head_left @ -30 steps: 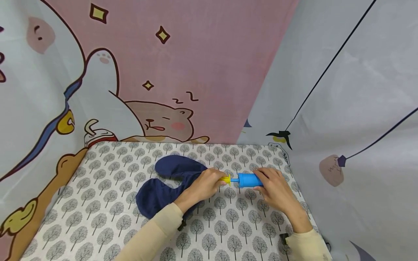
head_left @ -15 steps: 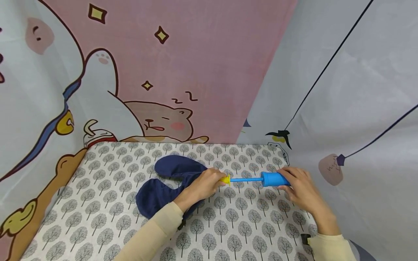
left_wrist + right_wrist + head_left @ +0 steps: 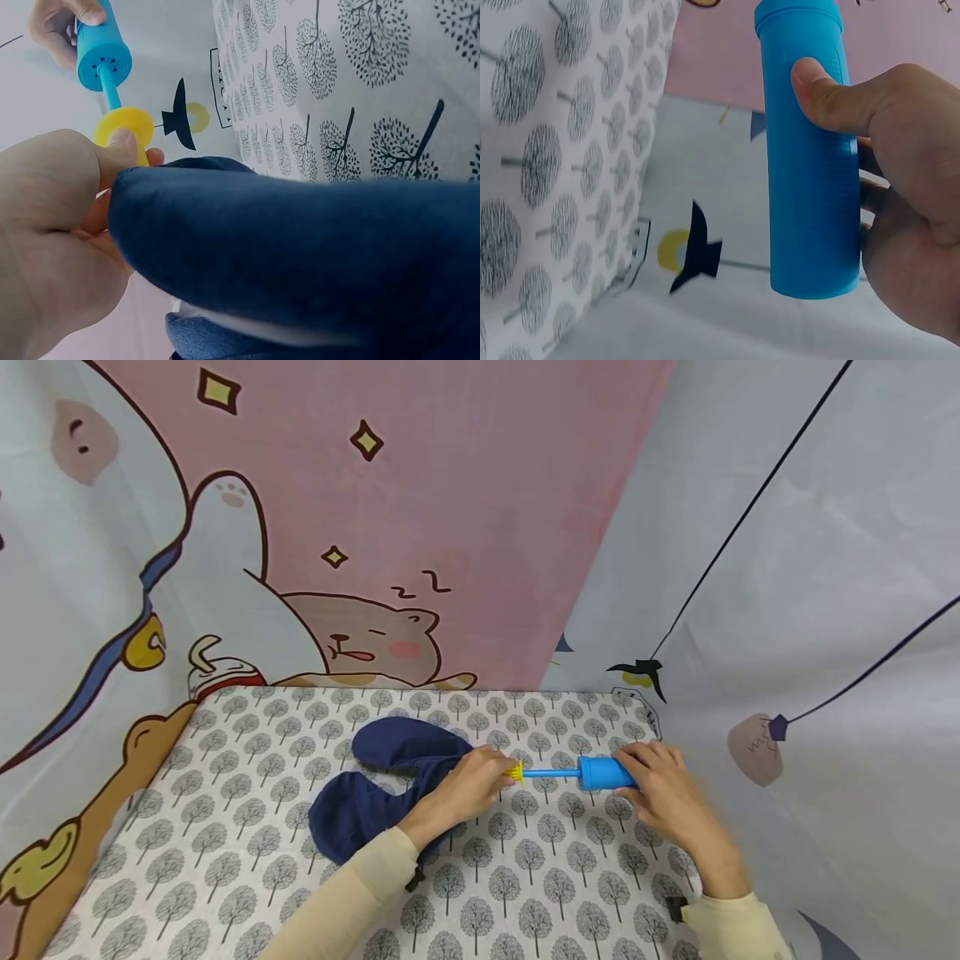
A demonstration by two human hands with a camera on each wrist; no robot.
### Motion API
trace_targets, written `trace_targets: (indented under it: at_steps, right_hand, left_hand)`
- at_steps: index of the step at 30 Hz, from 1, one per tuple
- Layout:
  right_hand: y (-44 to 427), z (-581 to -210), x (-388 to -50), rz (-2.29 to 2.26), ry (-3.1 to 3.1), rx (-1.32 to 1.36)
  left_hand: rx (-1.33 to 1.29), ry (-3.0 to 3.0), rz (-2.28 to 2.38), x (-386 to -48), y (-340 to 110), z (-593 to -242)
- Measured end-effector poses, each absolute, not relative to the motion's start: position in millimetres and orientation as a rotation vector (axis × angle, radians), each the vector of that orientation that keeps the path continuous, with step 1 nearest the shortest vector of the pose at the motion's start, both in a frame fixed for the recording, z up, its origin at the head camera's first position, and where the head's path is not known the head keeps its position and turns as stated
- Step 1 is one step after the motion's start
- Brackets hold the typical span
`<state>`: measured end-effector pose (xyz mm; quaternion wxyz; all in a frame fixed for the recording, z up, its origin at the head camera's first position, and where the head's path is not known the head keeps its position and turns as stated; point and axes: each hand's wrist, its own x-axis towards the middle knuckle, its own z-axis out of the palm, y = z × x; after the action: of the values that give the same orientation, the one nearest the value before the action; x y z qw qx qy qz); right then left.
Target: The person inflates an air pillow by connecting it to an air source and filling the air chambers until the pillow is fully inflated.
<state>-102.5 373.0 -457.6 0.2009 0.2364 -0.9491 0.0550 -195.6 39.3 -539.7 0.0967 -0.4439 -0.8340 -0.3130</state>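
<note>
A navy neck pillow [image 3: 375, 814] with a plush-looking cover lies curved on the table, its open side to the left. At its right side my left hand [image 3: 468, 785] pinches the yellow nozzle end [image 3: 124, 129] of a hand pump, close against the pillow; where the nozzle meets it is hidden by the fingers. A thin blue rod [image 3: 551, 773] runs from the yellow end into the pump's blue barrel [image 3: 600, 773], partly drawn out. My right hand [image 3: 663, 789] grips the barrel, thumb along its side in the right wrist view [image 3: 810, 187].
The table [image 3: 517, 893] has a white cloth printed with grey trees. A pink and white cartoon curtain [image 3: 480, 527] rises behind it, and a pale curtain [image 3: 825, 693] hangs close on the right. A dark strap end [image 3: 415, 881] shows under the left forearm.
My right hand first pulled the barrel right, baring more of the rod, then pushed it partway back left. The left hand and neck pillow stay nearly still.
</note>
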Motion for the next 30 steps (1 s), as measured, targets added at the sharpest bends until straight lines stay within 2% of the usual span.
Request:
trace_targets:
  at_steps: [7, 15, 20, 25, 30]
  right_hand:
    - [345.7, -463.8, -109.3, 0.148, -2.633, 0.699]
    - [318.9, -472.9, -114.5, 0.116, -2.610, 0.729]
    - [305.9, -475.8, -118.3, 0.105, -2.615, 0.750]
    - [307.3, -474.1, -118.8, 0.160, -2.656, 0.757]
    - [328.4, -471.9, -114.1, 0.219, -2.675, 0.714]
  left_hand:
    - [-1.313, -2.496, -0.813, -182.3, 34.6, -511.3]
    - [-1.272, -2.453, -0.873, -198.0, 41.7, -549.3]
    - [-1.273, -2.431, -0.924, -195.8, 40.0, -548.1]
    - [-1.278, -2.441, -0.939, -190.1, 36.9, -533.5]
    - [-1.284, -2.485, -0.904, -184.8, 33.9, -517.0]
